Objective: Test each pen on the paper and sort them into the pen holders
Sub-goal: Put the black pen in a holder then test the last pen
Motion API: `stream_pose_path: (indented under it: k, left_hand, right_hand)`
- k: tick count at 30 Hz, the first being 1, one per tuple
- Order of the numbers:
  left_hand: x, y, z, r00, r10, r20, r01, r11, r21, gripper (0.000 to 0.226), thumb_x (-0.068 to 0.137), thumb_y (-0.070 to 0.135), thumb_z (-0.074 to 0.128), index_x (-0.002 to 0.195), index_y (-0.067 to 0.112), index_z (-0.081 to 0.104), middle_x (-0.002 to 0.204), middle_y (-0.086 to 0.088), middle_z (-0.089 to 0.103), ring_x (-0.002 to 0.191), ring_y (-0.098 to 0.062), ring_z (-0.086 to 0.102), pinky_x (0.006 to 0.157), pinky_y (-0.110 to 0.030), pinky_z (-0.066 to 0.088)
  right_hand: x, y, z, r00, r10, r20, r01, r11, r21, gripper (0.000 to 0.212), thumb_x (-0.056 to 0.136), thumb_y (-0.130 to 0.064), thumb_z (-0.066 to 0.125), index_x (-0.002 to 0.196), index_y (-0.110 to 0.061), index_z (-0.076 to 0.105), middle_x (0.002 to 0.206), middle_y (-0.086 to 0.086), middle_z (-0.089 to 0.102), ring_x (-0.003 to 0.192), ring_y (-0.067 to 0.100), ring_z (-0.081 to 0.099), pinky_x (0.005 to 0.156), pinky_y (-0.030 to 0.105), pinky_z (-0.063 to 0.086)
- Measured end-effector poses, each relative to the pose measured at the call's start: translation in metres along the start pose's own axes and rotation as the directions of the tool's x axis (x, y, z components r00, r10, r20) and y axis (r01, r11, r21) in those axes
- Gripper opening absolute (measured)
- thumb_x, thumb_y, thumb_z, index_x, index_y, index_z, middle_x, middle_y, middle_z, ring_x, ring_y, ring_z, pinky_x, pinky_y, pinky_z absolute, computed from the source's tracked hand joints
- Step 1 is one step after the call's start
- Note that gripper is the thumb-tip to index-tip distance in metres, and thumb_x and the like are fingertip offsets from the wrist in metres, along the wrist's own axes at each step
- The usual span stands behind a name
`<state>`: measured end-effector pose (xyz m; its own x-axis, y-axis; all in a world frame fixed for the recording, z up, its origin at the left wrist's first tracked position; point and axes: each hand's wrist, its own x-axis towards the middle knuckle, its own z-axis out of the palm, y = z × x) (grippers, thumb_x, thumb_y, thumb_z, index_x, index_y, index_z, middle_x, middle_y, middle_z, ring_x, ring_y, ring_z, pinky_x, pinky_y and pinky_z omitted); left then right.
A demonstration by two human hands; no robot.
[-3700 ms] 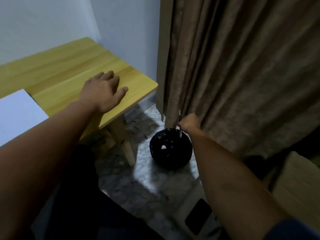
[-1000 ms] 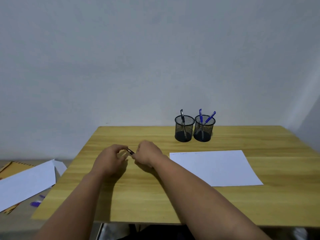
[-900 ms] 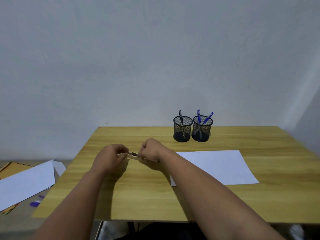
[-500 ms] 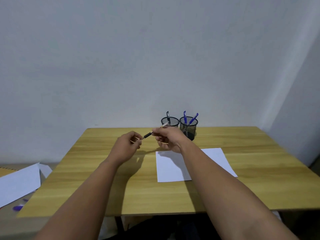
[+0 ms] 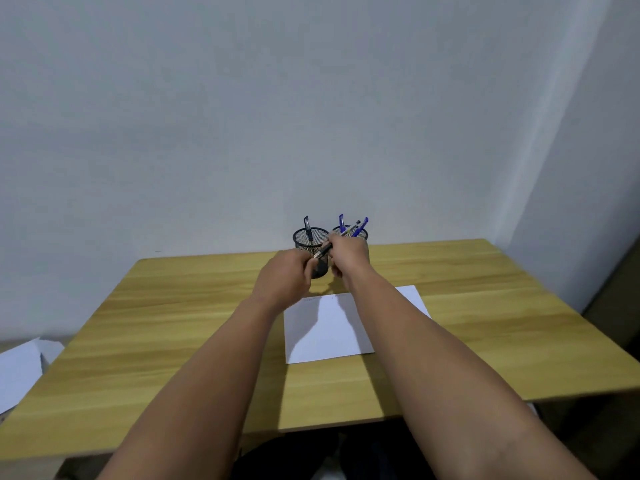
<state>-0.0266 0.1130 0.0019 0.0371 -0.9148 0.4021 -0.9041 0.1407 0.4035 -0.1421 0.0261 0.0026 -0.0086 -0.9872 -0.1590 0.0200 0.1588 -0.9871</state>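
My right hand (image 5: pixel 347 255) hides most of the right pen holder (image 5: pixel 360 234) & part of the paper (image 5: pixel 325 327). Marks on paper too faint to read. Left-edge sheets (image 5: pixel 17 372) cut off.

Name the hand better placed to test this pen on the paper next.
Right. The right hand grips the pen by its barrel, above the paper; the left hand only pinches the pen's tip end.

A light wooden table (image 5: pixel 166 344) stood against the wall. On it lay a white sheet of paper (image 5: pixel 329 334), and behind that stood two black mesh pen holders (image 5: pixel 309 239) side by side (each holding pens).
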Motion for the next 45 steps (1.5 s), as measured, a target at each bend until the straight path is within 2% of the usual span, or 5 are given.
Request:
stream_pose_path:
  k: [7,12,18,25,45]
  left_hand:
    - [-0.05,-0.081,-0.002,0.983,-0.183,0.023,0.172,0.954,0.245,0.03,0.098,0.04,0.043,0.084,0.021,0.062,0.084,0.002,0.06,0.081,-0.03,0.062,0.06,-0.035,0.044]
    - [-0.063,-0.129,0.004,0.952,-0.303,-0.034,0.291,0.869,0.401,0.027,0.101,0.032,0.047,0.108,0.022,0.072,0.093,-0.004,0.053,0.089,-0.034,0.065,0.062,-0.036,0.044]
    - [-0.065,-0.133,0.018,0.987,-0.151,-0.057,0.159,0.843,0.514,0.037,0.093,0.032,0.052,0.121,0.017,0.069,0.094,-0.013,0.06,0.083,-0.041,0.06,0.06,-0.041,0.046]
    - [-0.06,-0.087,0.04,0.99,0.137,0.015,-0.136,0.956,0.259,0.051,0.091,0.044,0.048,0.129,0.017,0.068,0.124,-0.005,0.065,0.108,-0.032,0.061,0.086,-0.041,0.053]
    - [-0.065,-0.093,0.067,0.99,0.054,0.132,-0.073,0.986,0.149,0.072,0.091,0.071,0.04,0.143,0.024,0.057,0.152,0.003,0.051,0.142,-0.021,0.043,0.114,-0.046,0.038]
  right_hand:
    - [0.057,-0.032,-0.119,0.923,0.097,-0.372,-0.022,0.979,0.203,0.024,0.101,-0.019,0.052,0.084,-0.01,0.067,0.074,0.008,0.06,0.048,0.02,0.047,0.046,0.027,0.033]
    - [0.054,-0.022,-0.144,0.956,-0.167,-0.242,0.168,0.986,-0.017,0.023,0.099,-0.024,0.071,0.08,-0.013,0.064,0.071,0.005,0.069,0.046,0.01,0.058,0.041,0.019,0.039]
    - [0.044,0.032,-0.139,0.99,-0.118,-0.075,0.113,0.992,-0.064,0.021,0.103,-0.022,0.066,0.088,-0.008,0.07,0.075,0.012,0.075,0.046,0.018,0.061,0.048,0.022,0.049]
    - [0.027,0.069,-0.125,0.974,-0.224,0.016,0.225,0.974,-0.037,0.042,0.104,-0.025,0.071,0.076,0.005,0.062,0.06,0.017,0.06,0.045,0.021,0.055,0.043,0.027,0.047]
    - [0.035,0.099,-0.115,0.964,-0.235,0.126,0.246,0.966,-0.08,0.045,0.1,-0.016,0.074,0.075,0.014,0.05,0.059,0.02,0.054,0.049,0.019,0.057,0.049,0.029,0.046]
